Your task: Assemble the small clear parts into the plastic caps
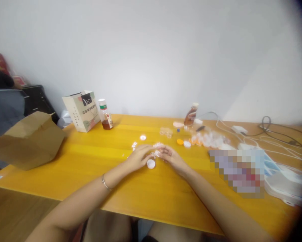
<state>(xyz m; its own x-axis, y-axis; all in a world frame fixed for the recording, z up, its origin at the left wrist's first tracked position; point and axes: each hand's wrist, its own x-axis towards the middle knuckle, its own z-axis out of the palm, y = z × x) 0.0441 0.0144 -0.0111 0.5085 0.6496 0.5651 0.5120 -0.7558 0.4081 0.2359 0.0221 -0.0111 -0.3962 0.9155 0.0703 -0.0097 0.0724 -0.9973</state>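
Observation:
Small white pieces [157, 153] lie in a loose pile on the table between my two hands; blur hides their exact kind. My left hand [140, 157] curves around the pile from the left, fingers stretched out and thumb apart. From the right, my right hand [173, 158] reaches to the pile, its fingers loosely bent and apart, the tips beside the pieces. The fingertips of both hands almost meet behind the pile. A round white cap [151, 164] sits just in front of it, near my left thumb. Another white cap [143, 137] lies farther back.
At the back stand a paper bag [84, 112], a white-capped bottle [105, 116] and a brown bottle [191, 115]. Orange caps [180, 142] and clear plastic items [212, 138] lie right, near cables [269, 131] and a white device [287, 185]. A brown bag [32, 141] is left.

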